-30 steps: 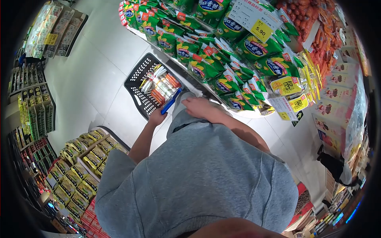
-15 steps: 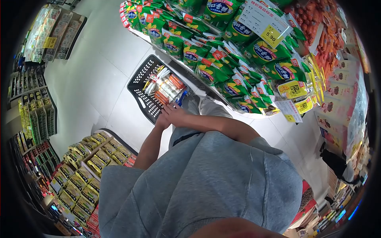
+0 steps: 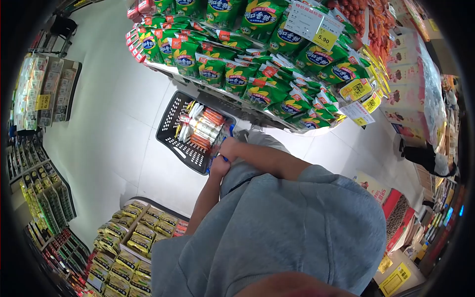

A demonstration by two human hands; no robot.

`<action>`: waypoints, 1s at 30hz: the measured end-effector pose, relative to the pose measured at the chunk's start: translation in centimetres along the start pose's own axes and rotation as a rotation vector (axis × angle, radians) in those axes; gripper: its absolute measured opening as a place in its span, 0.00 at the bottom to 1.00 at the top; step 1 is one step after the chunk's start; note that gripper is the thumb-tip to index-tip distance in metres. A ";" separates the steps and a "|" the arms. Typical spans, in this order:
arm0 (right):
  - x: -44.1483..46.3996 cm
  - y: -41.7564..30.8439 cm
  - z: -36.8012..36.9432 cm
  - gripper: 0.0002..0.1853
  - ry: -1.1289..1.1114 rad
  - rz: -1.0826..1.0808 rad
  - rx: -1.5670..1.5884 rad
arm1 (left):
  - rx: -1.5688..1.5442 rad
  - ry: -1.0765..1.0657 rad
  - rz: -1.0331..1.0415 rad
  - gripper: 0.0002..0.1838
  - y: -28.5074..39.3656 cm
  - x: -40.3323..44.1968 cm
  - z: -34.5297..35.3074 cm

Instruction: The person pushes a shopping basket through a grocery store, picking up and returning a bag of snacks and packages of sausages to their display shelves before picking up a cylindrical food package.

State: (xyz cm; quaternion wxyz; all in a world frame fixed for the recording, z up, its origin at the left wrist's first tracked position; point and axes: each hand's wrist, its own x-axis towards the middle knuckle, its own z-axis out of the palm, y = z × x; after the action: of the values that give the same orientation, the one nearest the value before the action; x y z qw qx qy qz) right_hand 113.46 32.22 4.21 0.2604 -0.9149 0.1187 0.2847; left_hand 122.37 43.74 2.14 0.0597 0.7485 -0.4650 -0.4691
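Both hands are at the blue handle (image 3: 231, 130) of a black perforated shopping basket or cart (image 3: 170, 148). My left hand (image 3: 219, 166) is closed round the near end of the handle. Just beyond it, my right hand (image 3: 228, 148) is also closed on the handle, close beside the left. Inside the basket lie packs of orange-red sausages (image 3: 200, 141), pale packs (image 3: 208, 129) and white-wrapped items (image 3: 184, 129).
A display of green snack bags (image 3: 262, 91) with price cards (image 3: 309, 22) runs along the front and right. Yellow packets (image 3: 141, 237) fill a stand at lower left. White floor tiles (image 3: 109, 128) lie left of the basket. A person in dark clothes (image 3: 420, 156) is at far right.
My right hand has moved from my clothing at the leg to the handle, beside my left hand. The view has shifted, and the shelves and basket sit differently in it.
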 end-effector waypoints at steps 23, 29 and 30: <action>2.3 2.4 -0.6 0.15 0.200 -0.128 -0.061 | 0.050 0.187 -0.047 0.15 -3.1 -0.9 -1.6; 2.9 2.4 -2.4 0.16 0.219 -0.166 -0.119 | 0.101 0.142 -0.005 0.16 -3.2 -0.1 -3.3; 3.4 2.5 -1.9 0.16 0.196 -0.154 -0.097 | 0.106 0.124 -0.004 0.16 -3.4 0.0 -3.4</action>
State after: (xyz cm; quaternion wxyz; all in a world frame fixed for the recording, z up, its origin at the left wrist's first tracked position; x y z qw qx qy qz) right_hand 116.19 28.83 2.55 0.2240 -0.9563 0.0591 0.1783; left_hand 127.13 44.48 2.26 0.0479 0.7792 -0.4830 -0.3966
